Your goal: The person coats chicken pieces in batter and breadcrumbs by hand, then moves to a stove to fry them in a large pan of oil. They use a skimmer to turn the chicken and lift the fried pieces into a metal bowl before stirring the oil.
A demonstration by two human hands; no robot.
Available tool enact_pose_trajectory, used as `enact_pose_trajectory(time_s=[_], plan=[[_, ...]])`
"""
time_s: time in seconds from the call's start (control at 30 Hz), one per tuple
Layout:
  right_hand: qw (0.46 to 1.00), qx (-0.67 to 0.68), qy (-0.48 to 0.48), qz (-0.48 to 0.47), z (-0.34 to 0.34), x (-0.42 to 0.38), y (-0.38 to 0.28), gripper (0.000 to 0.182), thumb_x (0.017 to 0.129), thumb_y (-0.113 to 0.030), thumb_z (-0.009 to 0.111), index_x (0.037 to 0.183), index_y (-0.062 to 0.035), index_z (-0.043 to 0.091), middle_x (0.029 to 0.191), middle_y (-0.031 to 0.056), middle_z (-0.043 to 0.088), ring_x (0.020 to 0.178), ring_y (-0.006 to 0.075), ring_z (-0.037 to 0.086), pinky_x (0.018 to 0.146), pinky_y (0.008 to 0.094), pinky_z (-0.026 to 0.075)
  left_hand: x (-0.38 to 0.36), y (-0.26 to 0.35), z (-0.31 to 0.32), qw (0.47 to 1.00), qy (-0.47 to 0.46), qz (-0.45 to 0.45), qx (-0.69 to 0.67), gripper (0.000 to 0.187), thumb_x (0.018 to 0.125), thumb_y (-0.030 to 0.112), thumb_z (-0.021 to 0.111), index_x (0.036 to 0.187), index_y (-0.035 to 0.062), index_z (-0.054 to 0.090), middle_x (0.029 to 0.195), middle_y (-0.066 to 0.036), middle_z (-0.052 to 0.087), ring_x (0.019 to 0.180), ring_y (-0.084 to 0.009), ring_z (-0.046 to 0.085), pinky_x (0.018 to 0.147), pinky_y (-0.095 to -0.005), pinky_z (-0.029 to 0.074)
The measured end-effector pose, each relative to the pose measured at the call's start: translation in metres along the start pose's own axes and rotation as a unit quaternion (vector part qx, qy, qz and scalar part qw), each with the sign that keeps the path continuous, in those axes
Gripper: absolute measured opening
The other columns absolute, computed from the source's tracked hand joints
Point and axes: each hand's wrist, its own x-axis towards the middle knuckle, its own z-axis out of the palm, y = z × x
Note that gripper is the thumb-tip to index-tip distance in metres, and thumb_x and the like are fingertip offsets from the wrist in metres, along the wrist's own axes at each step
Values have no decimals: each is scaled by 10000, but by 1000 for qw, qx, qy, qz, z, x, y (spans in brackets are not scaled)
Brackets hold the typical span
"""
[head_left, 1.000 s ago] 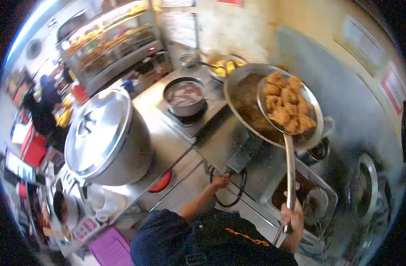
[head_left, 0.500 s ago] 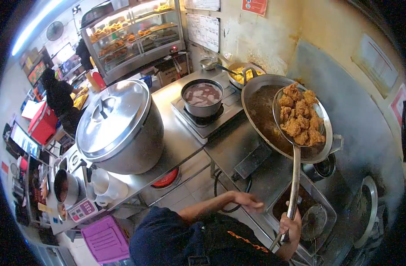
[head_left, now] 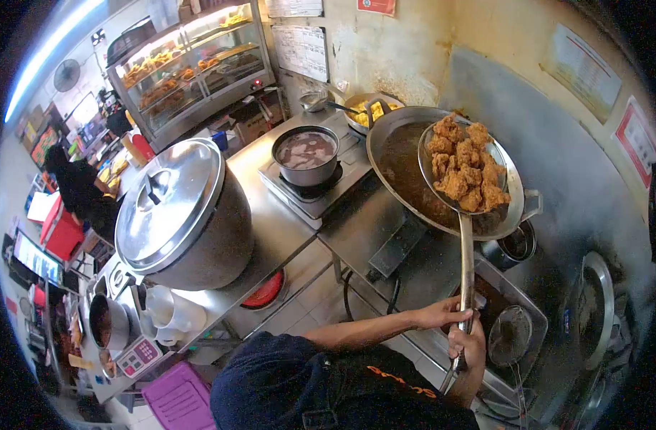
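Observation:
My right hand [head_left: 469, 345] is wrapped round the lower part of a long-handled metal skimmer [head_left: 467, 265]. Higher on the same handle, the fingers of my left hand [head_left: 445, 314] close against it. The skimmer's round bowl carries a heap of golden-brown fried chicken [head_left: 462, 166], held over a large wok [head_left: 515, 208] of dark oil. Below the wok, to the right of my hands, a smaller wire strainer [head_left: 510, 335] lies over a rectangular metal tray [head_left: 537, 322].
A pot of reddish-brown liquid [head_left: 306, 152] sits on a burner left of the wok. Behind it is a pan of yellow food [head_left: 374, 107]. A big lidded pot [head_left: 213, 244] stands on the left counter. One person [head_left: 77, 183] works farther back.
My left hand, free and spread before, has moved right onto the skimmer's handle. The camera view has shifted slightly. The chicken stays in the skimmer over the wok.

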Motion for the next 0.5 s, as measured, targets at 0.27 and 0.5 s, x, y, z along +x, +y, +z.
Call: enact_pose_trajectory(time_s=[0.27, 0.5], plan=[[1000, -19, -1, -9, -5, 1, 2, 479, 651, -11, 521, 1084, -74, 326, 589, -1, 382, 411, 51, 368, 330, 196, 352, 9, -8, 10, 998, 46, 26, -28, 462, 699, 144, 669, 1075, 42, 421, 971, -43, 525, 919, -136, 488, 837, -286, 388], [1000, -5, -20, -10, -3, 0, -2, 569, 639, -11, 515, 1159, -77, 294, 557, -16, 369, 395, 44, 360, 323, 194, 349, 12, -15, 11, 996, 48, 36, -69, 426, 697, 83, 646, 1058, 36, 426, 996, -52, 528, 915, -135, 496, 837, -276, 392]])
